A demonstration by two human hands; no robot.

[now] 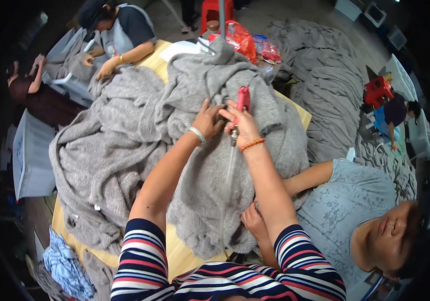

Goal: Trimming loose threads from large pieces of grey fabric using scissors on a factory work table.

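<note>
both forearms come up from the near edge in striped sleeves pushed to the elbow, converging toward the middle of the scene. the left hand point(209, 120) lies palm down, fingers point(218, 111) curled and pressing flat, a pale band at its wrist. the right hand point(242, 126) sits just beside it, touching at the fingertips, its fingers wrapped closed in a grip, thumb on top, an orange bead bracelet at the wrist.

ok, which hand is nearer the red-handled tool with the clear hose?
Right. The right hand grips the red-handled tool with the clear hose, fingers wrapped round it. The left hand rests beside it on the grey knitted fabric, just left of the tool.
</note>
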